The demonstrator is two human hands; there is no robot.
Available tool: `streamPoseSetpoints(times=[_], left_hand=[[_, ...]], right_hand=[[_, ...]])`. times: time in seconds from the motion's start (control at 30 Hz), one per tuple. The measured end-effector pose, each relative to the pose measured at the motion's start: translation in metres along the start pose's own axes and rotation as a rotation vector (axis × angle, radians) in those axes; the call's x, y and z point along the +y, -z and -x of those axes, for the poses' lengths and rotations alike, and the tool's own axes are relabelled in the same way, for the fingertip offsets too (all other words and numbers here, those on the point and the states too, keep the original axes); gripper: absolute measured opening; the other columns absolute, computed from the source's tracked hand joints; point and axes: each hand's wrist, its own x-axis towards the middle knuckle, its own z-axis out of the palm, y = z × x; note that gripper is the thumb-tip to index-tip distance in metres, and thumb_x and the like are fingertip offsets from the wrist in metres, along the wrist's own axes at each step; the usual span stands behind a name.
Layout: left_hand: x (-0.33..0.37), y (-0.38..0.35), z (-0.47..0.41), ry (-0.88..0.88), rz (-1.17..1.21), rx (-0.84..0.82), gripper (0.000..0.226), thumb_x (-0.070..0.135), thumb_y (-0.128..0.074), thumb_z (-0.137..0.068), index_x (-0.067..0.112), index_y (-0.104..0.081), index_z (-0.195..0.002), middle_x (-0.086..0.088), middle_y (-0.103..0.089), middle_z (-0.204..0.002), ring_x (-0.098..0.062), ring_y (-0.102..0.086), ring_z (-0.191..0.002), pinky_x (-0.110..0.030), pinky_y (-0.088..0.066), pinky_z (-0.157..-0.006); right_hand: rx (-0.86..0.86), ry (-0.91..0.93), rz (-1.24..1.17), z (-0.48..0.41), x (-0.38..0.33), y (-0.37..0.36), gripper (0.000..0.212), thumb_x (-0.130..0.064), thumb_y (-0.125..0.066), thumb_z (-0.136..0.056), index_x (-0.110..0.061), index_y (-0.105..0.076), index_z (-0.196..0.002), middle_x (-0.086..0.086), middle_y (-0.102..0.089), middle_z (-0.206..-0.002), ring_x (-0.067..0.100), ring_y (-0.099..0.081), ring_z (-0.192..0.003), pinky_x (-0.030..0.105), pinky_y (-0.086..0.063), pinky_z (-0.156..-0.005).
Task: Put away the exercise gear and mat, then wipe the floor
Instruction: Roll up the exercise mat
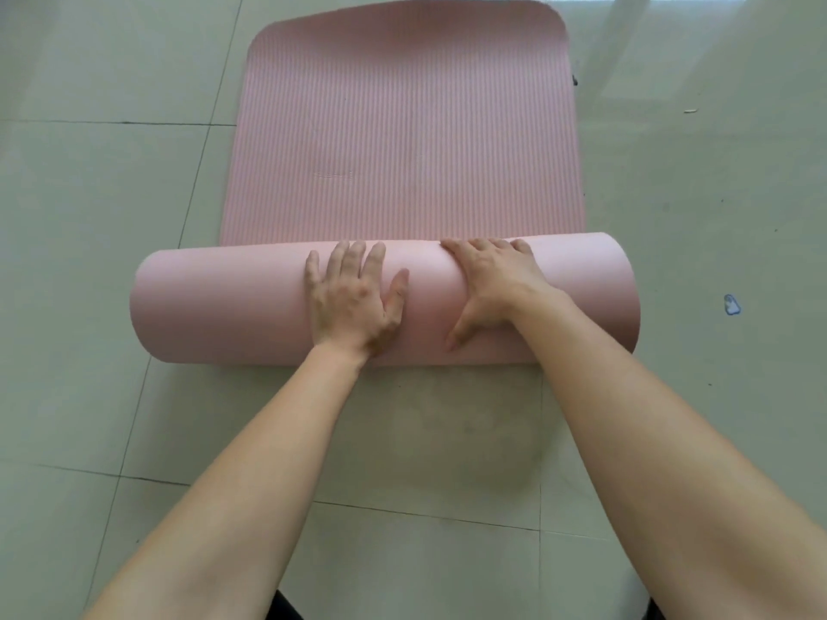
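Mat (402,127), pink and ribbed, lies on the tiled floor (89,217), its near end wound into a thick roll (223,306) lying crosswise, left to right. Both hands press flat on top of that roll, grasping nothing. The left hand (353,302) has its fingers straight and spread, pointing far. The right hand (492,288), just beside it, drapes its fingers over the roll's far edge. A small blue-and-white scrap (732,305) sits on the floor to the right, well apart from the roll.
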Motion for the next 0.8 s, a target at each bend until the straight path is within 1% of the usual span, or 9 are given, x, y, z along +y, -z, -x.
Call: streamPoseSetpoints(times=[0.1, 0.2, 0.3, 0.37, 0.5, 0.57, 0.63, 0.7, 0.8], left_hand=[[0.002, 0.013, -0.014, -0.006, -0.06, 0.03, 0.055, 0.05, -0.028, -0.096, 0.013, -0.067, -0.107, -0.013, -0.069, -0.099, -0.033, -0.061, -0.091, -0.049, -0.038, -0.095], [0.001, 0.043, -0.025, -0.045, -0.086, -0.002, 0.059, 0.048, -0.023, -0.094, 0.012, -0.067, -0.08, -0.017, -0.069, -0.077, -0.034, -0.062, -0.069, -0.039, -0.038, -0.075], [0.001, 0.049, -0.027, -0.074, -0.11, -0.195, 0.066, 0.051, -0.02, -0.097, 0.009, -0.07, -0.098, -0.022, -0.07, -0.096, -0.038, -0.067, -0.088, -0.037, -0.04, -0.074], [0.003, 0.034, -0.018, -0.054, -0.102, -0.397, 0.069, 0.054, -0.02, -0.098, 0.007, -0.068, -0.114, -0.022, -0.067, -0.114, -0.038, -0.063, -0.105, -0.038, -0.046, -0.084], [0.004, 0.006, -0.015, 0.003, -0.091, -0.511, 0.068, 0.054, -0.022, -0.097, 0.008, -0.067, -0.119, -0.022, -0.066, -0.118, -0.036, -0.061, -0.11, -0.04, -0.045, -0.094], [0.004, 0.0, -0.026, 0.019, -0.08, -0.538, 0.068, 0.054, -0.024, -0.097, 0.006, -0.064, -0.123, -0.022, -0.063, -0.124, -0.036, -0.059, -0.115, -0.04, -0.044, -0.095], [0.005, -0.004, -0.037, 0.035, -0.075, -0.518, 0.064, 0.052, -0.027, -0.098, 0.005, -0.063, -0.122, -0.022, -0.062, -0.125, -0.037, -0.059, -0.116, -0.04, -0.045, -0.093], [0.006, -0.006, -0.044, 0.022, -0.092, -0.392, 0.057, 0.046, -0.03, -0.099, 0.005, -0.066, -0.114, -0.022, -0.065, -0.118, -0.038, -0.06, -0.11, -0.042, -0.046, -0.089], [0.008, 0.008, -0.048, -0.007, -0.068, -0.152, 0.048, 0.036, -0.032, -0.102, 0.004, -0.068, -0.098, -0.021, -0.068, -0.102, -0.038, -0.061, -0.095, -0.043, -0.044, -0.082]], right_hand=[[-0.016, -0.011, -0.044, -0.002, -0.002, 0.014, 0.115, -0.069, -0.087, -0.04, -0.037, -0.043, -0.141, -0.004, -0.063, -0.128, 0.023, -0.059, -0.118, 0.037, -0.044, -0.095], [-0.067, -0.012, -0.083, 0.002, -0.003, 0.038, 0.087, -0.065, -0.088, -0.041, -0.034, -0.06, -0.118, -0.004, -0.07, -0.109, 0.024, -0.064, -0.098, 0.033, -0.052, -0.078], [-0.192, -0.032, -0.203, 0.02, -0.003, 0.046, 0.093, -0.064, -0.091, -0.04, -0.035, -0.059, -0.123, -0.003, -0.068, -0.119, 0.024, -0.063, -0.103, 0.03, -0.051, -0.08], [-0.217, -0.037, -0.18, 0.04, -0.005, 0.03, 0.111, -0.068, -0.088, -0.047, -0.035, -0.044, -0.144, 0.0, -0.055, -0.141, 0.025, -0.054, -0.125, 0.033, -0.046, -0.099], [0.038, -0.098, -0.135, 0.089, -0.023, -0.033, 0.08, -0.067, -0.043, -0.084, -0.028, -0.028, -0.152, 0.013, -0.028, -0.159, 0.031, -0.024, -0.147, 0.051, -0.013, -0.121], [0.17, -0.097, -0.122, 0.106, -0.042, -0.056, 0.086, -0.067, -0.028, -0.082, -0.022, -0.021, -0.155, 0.021, -0.012, -0.164, 0.039, -0.008, -0.151, 0.059, 0.001, -0.12], [0.189, -0.043, -0.06, 0.112, -0.058, -0.075, 0.113, -0.08, -0.048, -0.071, -0.019, -0.01, -0.159, 0.025, 0.002, -0.164, 0.047, 0.007, -0.15, 0.063, 0.009, -0.118], [0.168, -0.019, 0.039, 0.106, -0.059, -0.088, 0.139, -0.076, -0.073, -0.053, -0.022, -0.001, -0.158, 0.024, 0.006, -0.163, 0.05, 0.012, -0.148, 0.064, 0.008, -0.117], [0.226, -0.031, 0.056, 0.087, -0.044, -0.084, 0.135, -0.073, -0.078, -0.049, -0.03, -0.007, -0.155, 0.018, -0.014, -0.163, 0.046, -0.009, -0.147, 0.059, -0.005, -0.119]])
